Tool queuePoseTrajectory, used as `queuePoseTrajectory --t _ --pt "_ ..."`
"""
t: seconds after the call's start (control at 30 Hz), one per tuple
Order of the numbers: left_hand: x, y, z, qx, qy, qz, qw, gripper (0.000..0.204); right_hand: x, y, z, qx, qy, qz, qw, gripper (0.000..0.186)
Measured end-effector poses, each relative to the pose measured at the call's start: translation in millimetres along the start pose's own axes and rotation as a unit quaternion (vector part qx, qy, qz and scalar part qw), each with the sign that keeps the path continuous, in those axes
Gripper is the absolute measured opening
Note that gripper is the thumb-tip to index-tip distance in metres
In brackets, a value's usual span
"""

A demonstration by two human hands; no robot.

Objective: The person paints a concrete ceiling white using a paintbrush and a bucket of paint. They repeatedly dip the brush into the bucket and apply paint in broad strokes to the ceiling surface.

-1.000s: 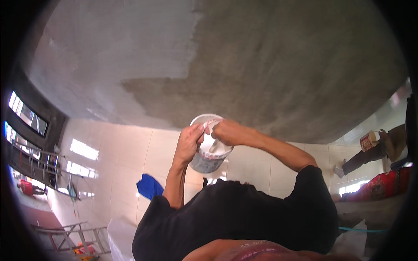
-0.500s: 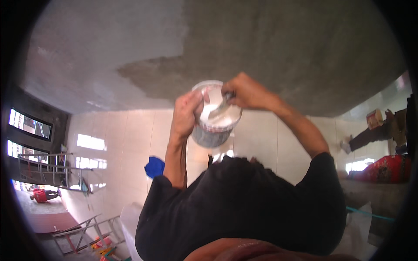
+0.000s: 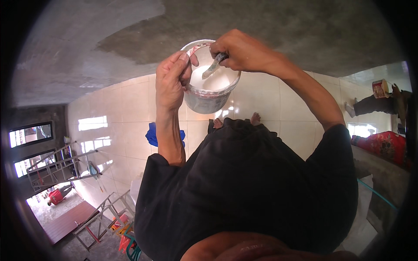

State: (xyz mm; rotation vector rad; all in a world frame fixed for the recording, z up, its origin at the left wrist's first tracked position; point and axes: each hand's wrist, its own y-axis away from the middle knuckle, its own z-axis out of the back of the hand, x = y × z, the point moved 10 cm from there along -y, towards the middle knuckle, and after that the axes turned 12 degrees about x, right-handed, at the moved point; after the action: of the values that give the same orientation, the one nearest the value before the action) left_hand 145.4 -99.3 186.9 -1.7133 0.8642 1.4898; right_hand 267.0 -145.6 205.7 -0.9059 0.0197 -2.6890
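My left hand [image 3: 172, 78] is closed on the rim and handle strip of a round plastic bucket [image 3: 208, 102], on its left side. White paint [image 3: 217, 80] lies inside, coating the inner wall. My right hand [image 3: 244, 52] grips a paint-smeared paintbrush [image 3: 212, 67] with a dark handle end. The brush slants down into the bucket from the right, and its lower end meets the white paint, so its tip is hard to make out. The bucket is held off the floor, close to the wall.
A grey wall [image 3: 270, 21], lighter at left and darker elsewhere, rises ahead. Glossy tiles [image 3: 130, 104] cover the floor, with a blue cloth or bag [image 3: 152, 135] by my left arm. Metal ladders [image 3: 65, 167] stand left. A person [image 3: 379, 104] with a tub [image 3: 380, 88] is at right.
Both hands and the bucket now appear higher in the view, and the bucket's inside shows more fully. My right hand still holds the brush inside it. The whole view has shifted.
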Motion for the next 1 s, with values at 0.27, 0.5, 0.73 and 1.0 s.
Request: queuePoseTrajectory --t 0.27,0.5,0.73,1.0 --pt "11.9 2.6 4.0 -0.031 0.008 0.0 0.999 0.032 -6.3 -14.2 -54.0 0.127 0.055 0.036 0.99 0.011" --pt "11.2 8.0 0.0 -0.039 0.013 0.001 0.999 0.03 4.2 -0.6 -24.4 0.06 0.011 0.031 0.998 0.014" --pt "10.2 11.1 2.2 -0.051 0.03 -0.003 0.998 0.029 5.7 12.8 -10.4 -0.068 0.085 0.026 0.994 0.019" --pt "19.3 16.2 12.7 -0.064 0.032 0.005 0.997 0.029 10.7 13.0 -13.0 -0.153 0.182 0.004 0.971 0.021"
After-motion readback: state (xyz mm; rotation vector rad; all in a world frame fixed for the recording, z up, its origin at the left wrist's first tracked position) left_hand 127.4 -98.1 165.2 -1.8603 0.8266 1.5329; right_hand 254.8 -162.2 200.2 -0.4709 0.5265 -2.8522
